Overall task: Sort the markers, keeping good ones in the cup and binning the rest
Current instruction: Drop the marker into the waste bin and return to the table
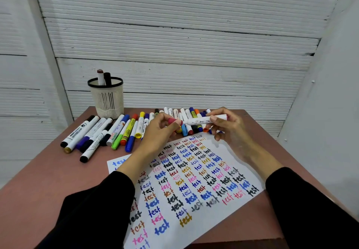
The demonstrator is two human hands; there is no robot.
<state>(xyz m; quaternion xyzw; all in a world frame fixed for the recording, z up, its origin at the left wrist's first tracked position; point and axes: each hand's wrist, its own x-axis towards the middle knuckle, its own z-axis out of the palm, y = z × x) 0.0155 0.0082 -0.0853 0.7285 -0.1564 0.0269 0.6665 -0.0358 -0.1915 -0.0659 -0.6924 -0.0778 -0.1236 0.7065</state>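
Note:
My right hand [226, 127] holds a white marker [200, 121] level above the far edge of the test paper [194, 186]. My left hand [161, 132] pinches its pink cap [172, 121] right at the marker's left end; I cannot tell whether the cap is on or just off. A white mesh cup [107, 98] with a black rim stands at the table's far left and holds two markers [104, 77]. Several loose markers [108, 132] lie in a row along the back of the table, partly hidden behind my hands.
The brown table [48, 180] ends close on the right and at the bottom. The paper is covered with the word "test" in several colours. White panelled walls enclose the back and sides. No bin is in view.

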